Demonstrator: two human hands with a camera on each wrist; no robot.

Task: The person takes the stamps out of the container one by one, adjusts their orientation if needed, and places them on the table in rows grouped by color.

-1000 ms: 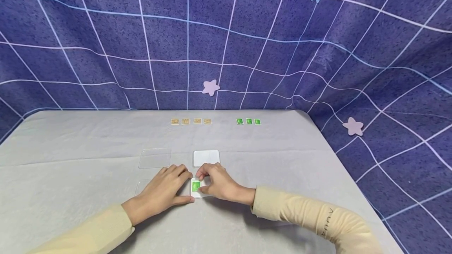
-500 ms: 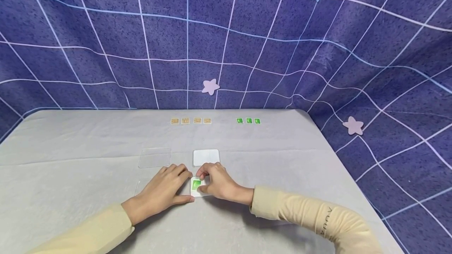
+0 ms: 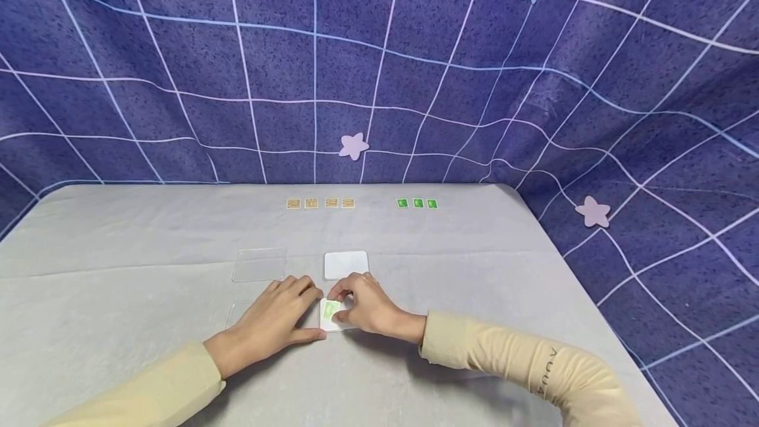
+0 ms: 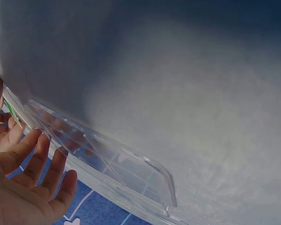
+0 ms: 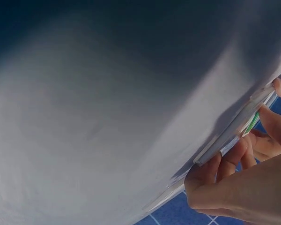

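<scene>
In the head view, a white rounded rectangular plate lies on the table between the hands, partly hidden by the right hand. My left hand rests at its left edge, thumb at the near corner and index fingertip at the far corner. With thumb and index finger, my right hand pinches a small green square card with a white border, tilted over the plate. The card shows as a thin green edge in the right wrist view. Just behind stands another white plate.
Two clear rectangular plates lie left: a far one and a near one mostly behind the left hand. At the table's back are a row of several small beige cards and three green cards. A purple curtain hangs behind.
The green card has tilted, its face now paler with glare, and shifted slightly right and away. My right hand has moved very slightly; the left hand stays where it was.
</scene>
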